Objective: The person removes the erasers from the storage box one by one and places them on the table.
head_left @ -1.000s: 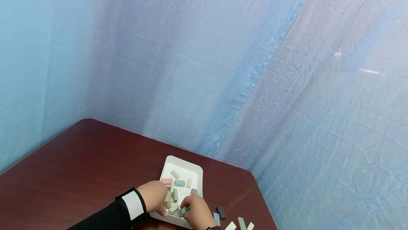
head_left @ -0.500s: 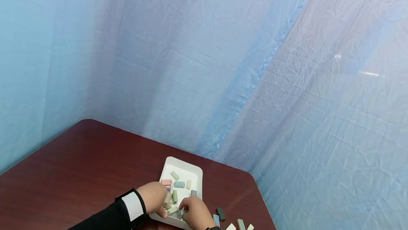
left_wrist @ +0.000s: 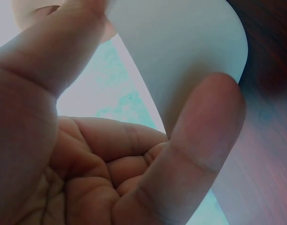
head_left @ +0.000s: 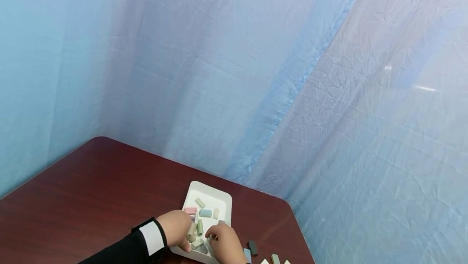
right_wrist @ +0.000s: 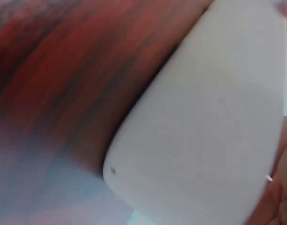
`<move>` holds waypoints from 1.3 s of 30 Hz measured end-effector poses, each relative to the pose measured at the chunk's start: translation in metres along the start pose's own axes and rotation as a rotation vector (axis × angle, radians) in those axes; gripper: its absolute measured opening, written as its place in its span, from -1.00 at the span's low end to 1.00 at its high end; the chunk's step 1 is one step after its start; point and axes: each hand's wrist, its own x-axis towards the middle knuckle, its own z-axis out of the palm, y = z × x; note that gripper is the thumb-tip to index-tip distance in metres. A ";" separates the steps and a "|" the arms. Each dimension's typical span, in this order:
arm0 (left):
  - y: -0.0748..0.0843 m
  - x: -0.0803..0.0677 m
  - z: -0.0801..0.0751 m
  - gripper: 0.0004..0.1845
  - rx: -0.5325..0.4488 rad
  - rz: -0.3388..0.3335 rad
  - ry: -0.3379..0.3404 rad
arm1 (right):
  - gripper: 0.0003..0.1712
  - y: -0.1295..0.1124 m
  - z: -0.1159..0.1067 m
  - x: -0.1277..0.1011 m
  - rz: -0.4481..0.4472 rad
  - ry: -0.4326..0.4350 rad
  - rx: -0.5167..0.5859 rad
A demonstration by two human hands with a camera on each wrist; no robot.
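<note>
A white tray (head_left: 211,193) holding several pastel blocks sits near the table's front right. My left hand (head_left: 178,226) grips the tray's near left corner. In the left wrist view the thumb (left_wrist: 204,122) presses on the tray's (left_wrist: 180,51) outer wall and the fingers curl over the rim. A beige block (head_left: 191,231) stands right by those fingers. My right hand (head_left: 224,245) reaches into the near end of the tray, fingers bent over the blocks there. What they hold is hidden. The right wrist view shows only the tray's (right_wrist: 213,117) outer wall and the table.
The dark red table (head_left: 91,182) has rounded corners, and its right edge lies close to the tray. Loose blocks lie to the right of the tray: a dark grey one (head_left: 252,247), a blue one (head_left: 247,254), a green one (head_left: 275,259). Blue cloth (head_left: 256,73) hangs behind.
My right hand has shifted slightly left, further over the blocks at the tray's near end. The left hand keeps its grip on the tray's corner.
</note>
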 end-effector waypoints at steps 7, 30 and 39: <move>0.000 0.000 -0.001 -0.53 -0.023 -0.008 -0.016 | -0.83 0.006 -0.022 -0.005 0.072 0.122 -0.004; 0.001 0.003 0.000 -0.50 -0.004 -0.027 -0.045 | -0.54 0.115 -0.051 -0.015 0.298 0.116 -0.038; 0.002 0.002 -0.001 -0.48 0.015 -0.039 -0.044 | -0.65 0.126 -0.044 -0.017 0.308 0.084 -0.031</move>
